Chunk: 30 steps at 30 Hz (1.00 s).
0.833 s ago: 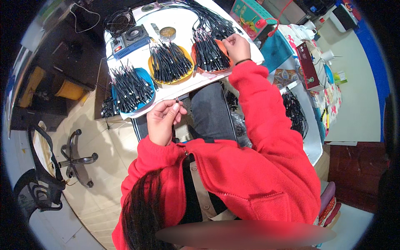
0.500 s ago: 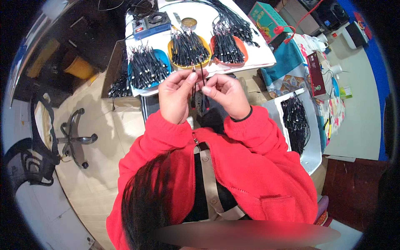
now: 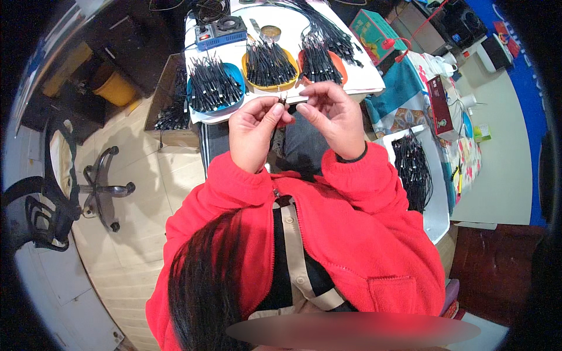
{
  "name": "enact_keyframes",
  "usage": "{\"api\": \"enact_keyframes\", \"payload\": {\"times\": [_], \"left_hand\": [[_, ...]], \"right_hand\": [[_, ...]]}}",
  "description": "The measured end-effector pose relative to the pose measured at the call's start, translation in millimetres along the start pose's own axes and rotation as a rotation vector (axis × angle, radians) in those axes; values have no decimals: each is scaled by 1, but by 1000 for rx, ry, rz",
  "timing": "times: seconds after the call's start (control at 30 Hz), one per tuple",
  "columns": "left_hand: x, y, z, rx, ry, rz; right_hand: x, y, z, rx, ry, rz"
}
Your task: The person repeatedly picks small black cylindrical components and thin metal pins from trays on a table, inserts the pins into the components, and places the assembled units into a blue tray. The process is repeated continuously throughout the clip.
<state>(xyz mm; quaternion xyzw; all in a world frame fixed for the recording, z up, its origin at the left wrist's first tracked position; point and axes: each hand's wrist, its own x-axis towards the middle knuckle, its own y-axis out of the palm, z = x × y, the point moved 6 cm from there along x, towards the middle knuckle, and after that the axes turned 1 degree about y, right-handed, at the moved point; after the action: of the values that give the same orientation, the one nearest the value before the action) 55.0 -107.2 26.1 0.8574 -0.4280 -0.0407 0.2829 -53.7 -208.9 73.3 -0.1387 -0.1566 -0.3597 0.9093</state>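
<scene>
My left hand (image 3: 253, 131) and my right hand (image 3: 329, 117) are raised together in front of my chest, pinching a thin black cable (image 3: 275, 126) between their fingertips; its end pokes up between the thumbs and the rest hangs down between my hands. Both sleeves are red. Just beyond my hands, on the white table (image 3: 363, 82), stand a blue tray (image 3: 213, 89), a yellow tray (image 3: 268, 63) and an orange tray (image 3: 319, 63), each heaped with several black cables.
A blue box-shaped device (image 3: 220, 32) sits at the table's far left. More black cables lie on a white side surface (image 3: 413, 169) to my right and in a box (image 3: 172, 111) on the left. An office chair base (image 3: 102, 190) stands on the floor.
My right hand came back from the orange tray to meet the left. Both hands now hold one cable close together, nearer my chest.
</scene>
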Motion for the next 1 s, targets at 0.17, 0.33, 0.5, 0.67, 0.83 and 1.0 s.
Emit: {"api": "enact_keyframes", "payload": {"times": [0.17,0.33,0.5,0.67,0.83,1.0], "left_hand": [[-6,7,4,-188,-148,97],[-8,5,6,-72,-181,92],[-9,6,7,-49,-200,93],[-10,10,5,-186,-258,209],[-11,8,2,-226,-262,231],[-11,8,7,-221,-336,257]], "right_hand": [[6,3,11,-210,-137,107],[3,9,-11,315,142,12],[0,6,0,-21,-80,91],[-2,10,-22,378,195,187],[-19,28,-40,540,522,312],[-4,1,-6,224,47,116]]}}
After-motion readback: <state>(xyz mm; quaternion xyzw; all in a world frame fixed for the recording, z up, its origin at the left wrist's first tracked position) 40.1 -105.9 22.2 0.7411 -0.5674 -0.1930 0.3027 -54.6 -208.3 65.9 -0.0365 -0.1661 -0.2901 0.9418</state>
